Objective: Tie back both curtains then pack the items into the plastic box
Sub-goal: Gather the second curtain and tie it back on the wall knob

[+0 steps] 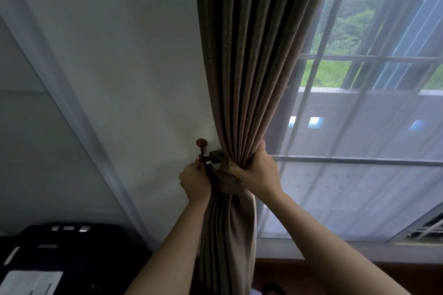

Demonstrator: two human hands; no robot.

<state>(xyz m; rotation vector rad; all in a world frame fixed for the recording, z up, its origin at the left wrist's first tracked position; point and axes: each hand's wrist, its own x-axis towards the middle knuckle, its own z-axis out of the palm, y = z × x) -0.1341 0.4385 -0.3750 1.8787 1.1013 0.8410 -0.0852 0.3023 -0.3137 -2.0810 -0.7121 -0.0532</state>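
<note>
**A:** What are the fingers doing?

**B:** The left hand (194,182), just left of centre, has its fingers curled and pinching the end of the tieback (226,183) right beside the wooden hook (201,148). The right hand (257,170), just right of centre, has its fingers wrapped round the gathered curtain (251,67), squeezing the folds together above the band.

**A:** Is the loop on the hook?

**B:** I cannot tell, because the left hand covers that spot. The band itself goes round the bundle between the two hands.

**A:** What could go wrong from here?

**B:** If the right hand lets go before the loop is seated behind the knob, I judge the weight of the folds would pull the band off and the curtain would spread across the window (359,67). A hard tug to the left could also strain the hook where it meets the wall (143,79). The sheer curtain (347,187) hangs just beside the right hand, so a fold of it might get trapped under the band.

**A:** And the rest of the task?

**B:** The plastic box and the second curtain are not in view. Only a dark case (60,246) shows, at the lower left.
</note>
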